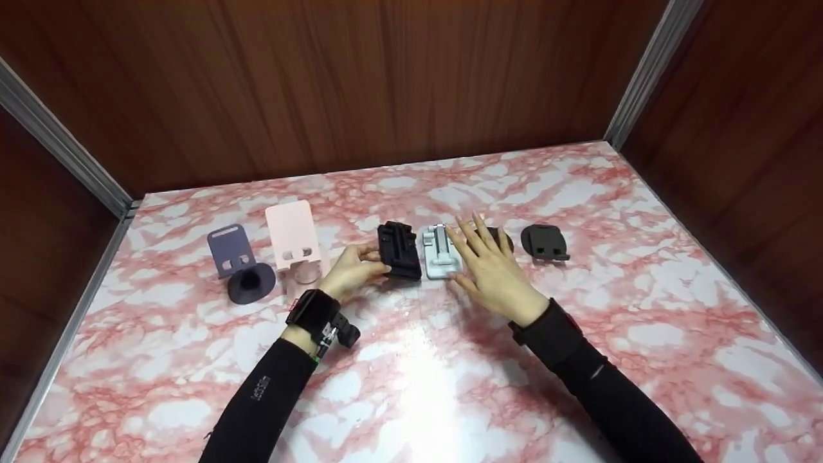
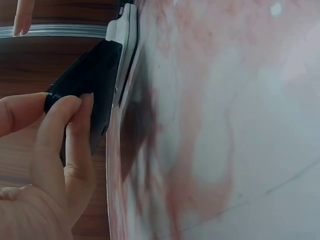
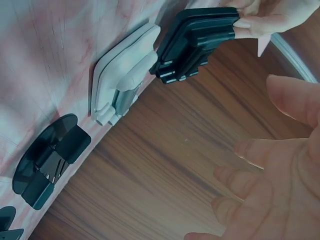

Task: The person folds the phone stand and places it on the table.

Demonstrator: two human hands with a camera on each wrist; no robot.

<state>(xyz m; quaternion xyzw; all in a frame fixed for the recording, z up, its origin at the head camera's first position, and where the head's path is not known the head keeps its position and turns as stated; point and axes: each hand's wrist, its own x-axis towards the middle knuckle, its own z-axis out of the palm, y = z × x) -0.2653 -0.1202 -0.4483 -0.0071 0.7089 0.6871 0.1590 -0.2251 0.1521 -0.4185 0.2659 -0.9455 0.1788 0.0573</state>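
Note:
My left hand (image 1: pixel 352 271) pinches the left edge of a black folded phone stand (image 1: pixel 400 251) between thumb and fingers. In the left wrist view this black stand (image 2: pixel 95 85) is tilted, its left side raised off the table. Just right of it lies a white folded phone stand (image 1: pixel 441 254), flat on the tabletop. My right hand (image 1: pixel 492 273) hovers with spread, straight fingers beside the white stand, partly covering a dark round-based stand (image 1: pixel 508 239) behind it. The right wrist view shows nothing in the right palm (image 3: pixel 280 185).
To the left stand an upright purple phone stand (image 1: pixel 239 260) and an upright pink phone stand (image 1: pixel 294 235). Another dark folded stand (image 1: pixel 545 242) lies at the right. The marbled table (image 1: pixel 411 386) meets wood-grain panels (image 1: pixel 360 90) at the back and sides.

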